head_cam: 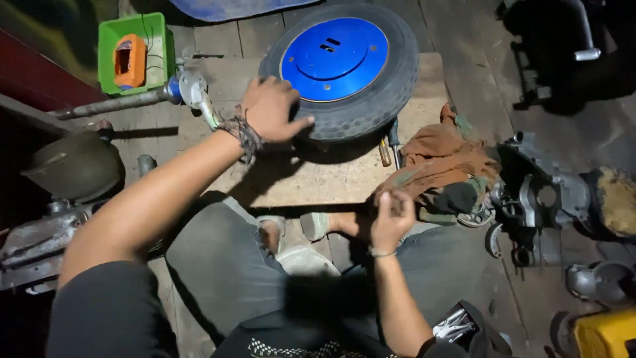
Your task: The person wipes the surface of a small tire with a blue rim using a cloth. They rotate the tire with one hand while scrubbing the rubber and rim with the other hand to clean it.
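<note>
A small black tyre (pixel 371 106) on a blue wheel rim (pixel 334 58) lies flat on a wooden board (pixel 318 179). My left hand (pixel 270 109) rests on the tyre's near left edge, fingers spread over the rubber. A braided band wraps that wrist. My right hand (pixel 391 219) hangs low near my feet, fingers curled around something small that I cannot make out. It sits right beside a brown rag (pixel 444 162). A screwdriver (pixel 385 151) pokes out from under the tyre.
A green crate (pixel 156 50) with an orange part (pixel 130 59) stands at the back left. A metal pipe with a fitting (pixel 132 101) lies beside it. A grey engine casing (pixel 543 192) sits right. Pliers (pixel 454 325) and a yellow box (pixel 606 335) lie bottom right.
</note>
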